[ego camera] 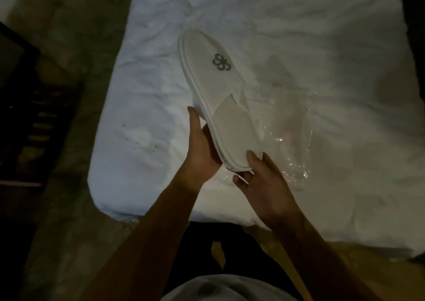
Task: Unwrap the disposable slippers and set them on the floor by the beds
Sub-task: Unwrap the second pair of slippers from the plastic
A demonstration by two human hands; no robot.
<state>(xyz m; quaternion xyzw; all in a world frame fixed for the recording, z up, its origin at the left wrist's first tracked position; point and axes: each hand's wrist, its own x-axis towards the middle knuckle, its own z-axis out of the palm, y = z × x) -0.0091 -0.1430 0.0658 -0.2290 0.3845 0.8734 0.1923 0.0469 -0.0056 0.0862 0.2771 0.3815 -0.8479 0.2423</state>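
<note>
Left hand (pixel 202 146) cups slippers (pixel 218 98) w/ fingers spread; right hand (pixel 264 185) pinches heel end. Loose wrapper (pixel 292 144) on bed (pixel 299 36): pair may slip apart.

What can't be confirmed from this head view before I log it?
- Slippers: stacked flat, so whether it's one or a pair is unclear.
- Left hand fingers: hidden beneath the slippers.
- Plastic wrapper: transparent, outline vague.
- Dark furniture: underexposed, cut off at the left edge.
</note>
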